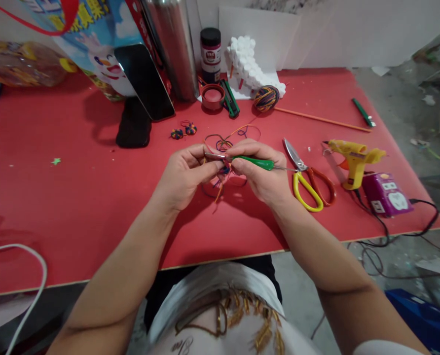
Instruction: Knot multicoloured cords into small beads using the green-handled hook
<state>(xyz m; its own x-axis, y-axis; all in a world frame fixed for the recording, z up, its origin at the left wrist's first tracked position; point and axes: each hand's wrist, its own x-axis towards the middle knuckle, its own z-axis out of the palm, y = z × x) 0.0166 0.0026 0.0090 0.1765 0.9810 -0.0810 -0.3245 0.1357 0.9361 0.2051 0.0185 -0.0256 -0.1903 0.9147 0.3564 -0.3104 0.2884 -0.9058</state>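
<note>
Beyond the shirt (242, 325), left fingers (208, 172) pinch the yarn piece (226, 169) at their tips, right fingers (244, 167) clamp the green-handled hook (259, 162).

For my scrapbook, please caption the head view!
Left hand pinches colourful yarn, right hand holds a green-handled tool, above a red table.

Hook handle (257, 163) smooth plastic, hook shaft (215, 156) shiny metal; yarn piece (226, 169) rough. Flask (174, 47) metal, satin sheen. Phone (145, 81) glossy. Surface (90, 197) smooth, near-matt.
</note>
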